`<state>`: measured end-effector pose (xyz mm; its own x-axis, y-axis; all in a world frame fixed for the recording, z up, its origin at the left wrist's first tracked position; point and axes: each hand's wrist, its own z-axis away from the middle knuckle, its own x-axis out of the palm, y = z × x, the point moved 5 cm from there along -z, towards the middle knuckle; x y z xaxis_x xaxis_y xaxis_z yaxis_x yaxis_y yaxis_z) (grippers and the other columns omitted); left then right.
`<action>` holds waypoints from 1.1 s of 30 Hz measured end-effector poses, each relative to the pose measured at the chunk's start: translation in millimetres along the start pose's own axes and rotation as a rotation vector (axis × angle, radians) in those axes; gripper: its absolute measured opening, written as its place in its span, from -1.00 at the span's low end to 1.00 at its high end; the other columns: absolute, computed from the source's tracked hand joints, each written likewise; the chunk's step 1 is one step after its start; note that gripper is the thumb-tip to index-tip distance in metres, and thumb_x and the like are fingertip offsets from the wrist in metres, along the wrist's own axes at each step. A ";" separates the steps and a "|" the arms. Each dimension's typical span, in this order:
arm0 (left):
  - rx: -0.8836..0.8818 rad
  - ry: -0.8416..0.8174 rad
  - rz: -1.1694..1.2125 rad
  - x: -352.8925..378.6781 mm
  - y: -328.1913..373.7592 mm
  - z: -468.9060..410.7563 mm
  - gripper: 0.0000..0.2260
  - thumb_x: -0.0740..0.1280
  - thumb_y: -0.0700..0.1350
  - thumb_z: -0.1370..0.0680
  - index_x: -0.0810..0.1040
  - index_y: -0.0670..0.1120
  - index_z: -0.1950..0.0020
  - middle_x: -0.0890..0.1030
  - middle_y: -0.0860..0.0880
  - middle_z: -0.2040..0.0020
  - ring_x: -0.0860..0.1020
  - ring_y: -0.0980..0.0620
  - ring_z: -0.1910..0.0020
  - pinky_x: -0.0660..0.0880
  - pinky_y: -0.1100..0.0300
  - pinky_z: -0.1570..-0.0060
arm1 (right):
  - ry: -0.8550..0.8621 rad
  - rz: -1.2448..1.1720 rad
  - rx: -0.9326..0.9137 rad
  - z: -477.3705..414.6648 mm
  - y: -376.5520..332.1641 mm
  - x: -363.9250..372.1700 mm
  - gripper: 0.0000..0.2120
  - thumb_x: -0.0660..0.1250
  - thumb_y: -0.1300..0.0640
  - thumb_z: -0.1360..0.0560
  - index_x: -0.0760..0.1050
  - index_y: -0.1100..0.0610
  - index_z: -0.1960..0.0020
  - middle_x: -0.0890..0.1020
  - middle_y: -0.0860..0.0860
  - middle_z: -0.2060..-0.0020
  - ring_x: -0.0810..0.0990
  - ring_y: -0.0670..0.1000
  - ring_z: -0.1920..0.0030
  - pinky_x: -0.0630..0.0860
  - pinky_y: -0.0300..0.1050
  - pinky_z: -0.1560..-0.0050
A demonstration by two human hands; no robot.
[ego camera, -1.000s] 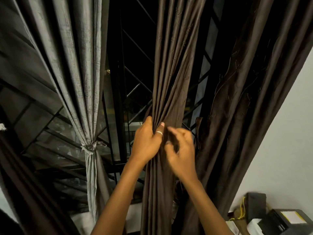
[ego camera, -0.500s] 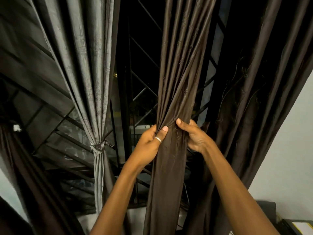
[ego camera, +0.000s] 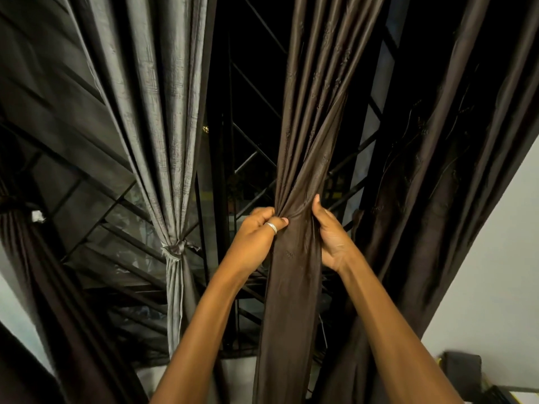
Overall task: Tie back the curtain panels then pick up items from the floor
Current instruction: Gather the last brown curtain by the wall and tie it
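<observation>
Grille (ego camera: 246, 162) behind gap L of panel (ego camera: 291, 287)

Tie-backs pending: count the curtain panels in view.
4: dark panel far left, tied grey panel left of centre, brown panel held by left hand and right hand, darker panel at right. Others may be hidden.

Brown curtain panel (ego camera: 303, 170), gathered, hanging upright.

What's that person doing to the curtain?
A person is gathering the brown curtain panel into a bunch in front of the window grille. The left grip, which wears a ring, pinches the folds on one side, and the right grip holds the other side. Nothing is tied round it yet. The grey curtain beside it is already tied with a knot.
</observation>
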<state>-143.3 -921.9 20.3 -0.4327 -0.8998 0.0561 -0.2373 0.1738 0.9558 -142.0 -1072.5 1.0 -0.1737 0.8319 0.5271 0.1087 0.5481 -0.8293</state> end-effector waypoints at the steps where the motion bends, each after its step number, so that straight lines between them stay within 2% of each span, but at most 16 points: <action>1: 0.025 0.057 -0.137 -3.2 1.4 -3.2 -0.86 0.31 -0.16 -0.61 0.64 -0.12 -0.09 0.51 0.05 -0.19 0.50 -0.07 -0.30 0.52 0.18 -0.20 | 0.004 -0.004 0.010 -0.9 -0.3 -0.4 -0.40 0.26 -0.17 -0.62 0.44 0.25 -0.47 0.56 0.28 -0.36 0.58 0.20 -0.35 0.60 0.06 -0.22; 3: 0.068 0.072 -0.281 -5.0 7.5 -6.7 -0.86 0.32 -0.15 -0.61 0.64 0.05 -0.02 0.37 0.19 -0.20 0.37 0.02 -0.37 0.43 0.09 -0.32 | 0.009 -0.019 0.032 -1.5 -0.5 -0.8 -0.41 0.21 -0.16 -0.65 0.42 0.24 -0.48 0.55 0.28 -0.37 0.58 0.19 -0.35 0.60 0.06 -0.22; 5: 0.094 -0.015 -0.238 -1.3 12.0 -7.3 -0.77 0.30 -0.19 -0.62 0.61 0.14 -0.07 0.37 0.20 -0.25 0.39 0.09 -0.37 0.46 0.22 -0.29 | 0.012 -0.035 0.059 -0.5 0.7 -0.5 -0.47 0.19 -0.15 -0.66 0.47 0.21 -0.46 0.56 0.27 -0.36 0.61 0.17 -0.31 0.62 0.06 -0.19; 8: 0.101 -0.120 -0.188 3.2 14.7 -6.4 -0.73 0.26 -0.26 -0.62 0.61 0.03 -0.21 0.46 0.08 -0.27 0.48 0.23 -0.26 0.47 0.42 -0.19 | 0.035 -0.017 0.074 0.6 0.6 -3.7 -0.58 0.20 -0.08 -0.68 0.59 0.17 -0.35 0.62 0.25 -0.29 0.67 0.15 -0.22 0.65 0.04 -0.12; 11: 0.091 -0.145 -0.188 4.0 17.3 -6.0 -0.72 0.25 -0.27 -0.63 0.62 0.04 -0.19 0.48 0.04 -0.24 0.52 0.37 -0.12 0.46 0.50 -0.08 | 0.021 0.019 0.057 0.3 -3.0 -5.2 -0.59 0.20 -0.01 -0.70 0.53 0.23 -0.39 0.63 0.26 -0.27 0.68 0.15 -0.21 0.65 0.02 -0.11; 13: 0.067 -0.164 -0.169 4.5 16.4 -5.8 -0.71 0.24 -0.26 -0.63 0.62 0.09 -0.15 0.49 0.01 -0.25 0.53 0.28 -0.17 0.48 0.43 -0.10 | 0.017 0.074 0.041 1.0 -6.1 -4.9 -0.60 0.25 0.00 -0.66 0.53 0.23 -0.37 0.65 0.23 -0.25 0.68 0.14 -0.20 0.65 -0.01 -0.10; 15: 0.037 -0.187 -0.142 5.6 14.5 -6.1 -0.71 0.22 -0.24 -0.64 0.60 0.10 -0.15 0.50 -0.04 -0.28 0.54 0.13 -0.24 0.49 0.26 -0.23 | 0.016 0.121 0.020 2.1 -9.4 -5.2 -0.59 0.31 0.01 -0.59 0.54 0.21 -0.35 0.68 0.19 -0.21 0.69 0.12 -0.19 0.64 -0.04 -0.09; 17: 0.026 -0.203 -0.129 6.0 12.8 -7.4 -0.71 0.20 -0.24 -0.64 0.59 0.09 -0.17 0.51 -0.07 -0.30 0.55 0.08 -0.25 0.47 0.15 -0.30 | 0.009 0.150 0.005 3.6 -12.5 -5.9 -0.57 0.33 0.04 -0.57 0.51 0.21 -0.37 0.69 0.16 -0.18 0.69 0.11 -0.18 0.64 -0.05 -0.10; 19: 0.047 -0.195 -0.159 4.1 13.5 -9.5 -0.70 0.20 -0.24 -0.64 0.60 0.11 -0.16 0.54 -0.05 -0.28 0.56 0.11 -0.24 0.47 0.17 -0.27 | -0.010 0.167 -0.003 6.2 -15.6 -6.0 -0.53 0.36 0.05 -0.57 0.47 0.23 -0.41 0.69 0.14 -0.18 0.68 0.11 -0.18 0.63 -0.04 -0.12; 22: 0.113 -0.162 -0.264 -1.4 17.3 -11.3 -0.71 0.22 -0.21 -0.65 0.61 0.16 -0.12 0.59 0.06 -0.20 0.58 0.21 -0.17 0.49 0.31 -0.17 | -0.021 0.131 0.009 11.5 -18.3 -6.8 -0.45 0.53 0.01 -0.42 0.55 0.19 -0.34 0.69 0.17 -0.18 0.68 0.13 -0.18 0.64 0.00 -0.14; 23: 0.142 -0.150 -0.317 -3.3 18.4 -11.8 -0.74 0.23 -0.20 -0.65 0.62 0.13 -0.12 0.60 0.07 -0.18 0.58 0.22 -0.15 0.49 0.33 -0.15 | -0.021 0.118 0.014 13.0 -18.6 -7.5 -0.47 0.57 0.02 -0.39 0.59 0.17 -0.29 0.68 0.18 -0.18 0.68 0.14 -0.18 0.64 0.01 -0.14; 25: 0.200 -0.131 -0.420 -5.5 19.8 -13.3 -0.77 0.25 -0.19 -0.65 0.63 0.02 -0.19 0.61 0.06 -0.16 0.57 0.21 -0.14 0.50 0.35 -0.14 | -0.017 0.101 0.019 15.6 -19.0 -8.6 -0.64 0.50 0.10 -0.44 0.66 0.15 -0.22 0.69 0.19 -0.16 0.69 0.14 -0.16 0.64 0.02 -0.14; 28: 0.253 -0.127 -0.503 -4.9 22.9 -15.0 -0.78 0.26 -0.20 -0.64 0.62 -0.08 -0.24 0.59 0.02 -0.16 0.56 0.13 -0.17 0.51 0.25 -0.20 | -0.017 0.074 0.047 16.4 -19.7 -9.0 -0.69 0.38 0.19 -0.48 0.64 0.21 -0.20 0.72 0.19 -0.10 0.72 0.13 -0.10 0.66 0.00 -0.08; 30: 0.263 -0.123 -0.532 -3.8 24.9 -14.9 -0.77 0.26 -0.20 -0.64 0.62 -0.05 -0.24 0.57 0.06 -0.17 0.52 0.08 -0.21 0.46 0.17 -0.26 | -0.027 0.078 0.064 16.5 -21.1 -5.9 -0.67 0.42 0.22 -0.43 0.64 0.24 -0.19 0.72 0.19 -0.07 0.73 0.13 -0.08 0.66 0.00 -0.05; 33: 0.264 -0.098 -0.569 -4.3 26.1 -13.5 -0.78 0.27 -0.18 -0.64 0.63 0.01 -0.21 0.53 0.13 -0.16 0.48 0.02 -0.25 0.42 0.06 -0.32 | -0.019 0.155 0.056 16.3 -24.7 -1.8 -0.68 0.48 0.20 -0.36 0.70 0.19 -0.11 0.72 0.18 -0.06 0.72 0.12 -0.08 0.66 0.02 -0.09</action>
<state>-135.9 -919.0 48.9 -0.2506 -0.8417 -0.4782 -0.6548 -0.2164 0.7241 -160.3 -1088.9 17.5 -0.1779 0.9039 0.3889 0.0811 0.4074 -0.9097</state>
